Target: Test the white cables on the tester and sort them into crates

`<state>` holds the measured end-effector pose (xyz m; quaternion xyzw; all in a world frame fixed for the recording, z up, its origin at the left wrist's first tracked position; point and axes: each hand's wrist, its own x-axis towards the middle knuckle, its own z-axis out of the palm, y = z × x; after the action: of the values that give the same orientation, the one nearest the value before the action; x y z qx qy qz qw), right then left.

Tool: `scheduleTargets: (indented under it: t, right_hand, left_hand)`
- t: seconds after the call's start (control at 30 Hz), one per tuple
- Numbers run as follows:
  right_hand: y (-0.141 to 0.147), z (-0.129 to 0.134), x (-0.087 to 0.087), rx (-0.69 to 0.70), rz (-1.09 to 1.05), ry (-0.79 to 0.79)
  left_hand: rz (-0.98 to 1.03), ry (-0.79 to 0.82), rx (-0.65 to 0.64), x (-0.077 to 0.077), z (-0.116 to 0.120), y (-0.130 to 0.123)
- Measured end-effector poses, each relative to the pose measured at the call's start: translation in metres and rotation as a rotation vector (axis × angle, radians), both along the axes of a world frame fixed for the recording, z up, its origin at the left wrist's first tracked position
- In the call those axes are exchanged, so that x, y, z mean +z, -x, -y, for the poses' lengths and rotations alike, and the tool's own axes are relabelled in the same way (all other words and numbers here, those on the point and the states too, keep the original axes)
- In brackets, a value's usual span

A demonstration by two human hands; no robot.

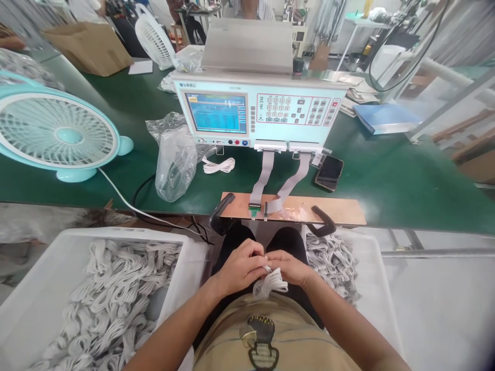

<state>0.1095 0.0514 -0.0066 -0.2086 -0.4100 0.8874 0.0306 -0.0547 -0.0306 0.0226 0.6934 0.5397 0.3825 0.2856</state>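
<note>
A bundled white cable (274, 282) hangs between my two hands, just above my lap. My left hand (244, 264) has its fingers closed on one end of it. From the other side my right hand (288, 265) pinches the same cable, its fingertips meeting those of the left. The cable ends are mostly hidden by my fingers. In front of the hands, a copper-coloured board (332, 207) lies along the table edge, with a small green connector board (253, 212) on it. Two grey ribbon cables (263, 178) run from it up to the tester (251, 111) with a lit screen.
White bins of bundled cables flank me, a left bin (181, 268) and a right bin (381, 288). Black clamps (222, 208) grip the board. On the green table (402, 175) are a fan (69, 135), plastic bag (176, 165), loose cable bundle (218, 165), phone (329, 173) and blue folder (386, 118).
</note>
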Motion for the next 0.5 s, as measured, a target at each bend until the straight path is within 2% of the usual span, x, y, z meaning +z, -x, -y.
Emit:
scheduleTargets:
  t: [0.1,0.2,0.27,0.33,0.5]
  right_hand:
    - [0.011,-0.011,-0.002,-0.348,0.054,-0.304]
    - [0.026,-0.025,-0.001,-0.512,0.157,-0.534]
    - [0.034,-0.031,0.000,-0.513,0.213,-0.554]
    - [0.041,-0.035,0.000,-0.495,0.227,-0.529]
    - [0.046,-0.034,-0.004,-0.553,0.233,-0.450]
  left_hand:
    - [0.236,0.028,0.295,-0.013,-0.010,-0.002]
    - [0.670,0.184,0.541,-0.031,-0.023,-0.010]
    - [0.887,0.262,0.604,-0.039,-0.031,-0.015]
    - [0.980,0.276,0.627,-0.043,-0.035,-0.017]
    - [0.863,0.295,0.583,-0.040,-0.037,-0.009]
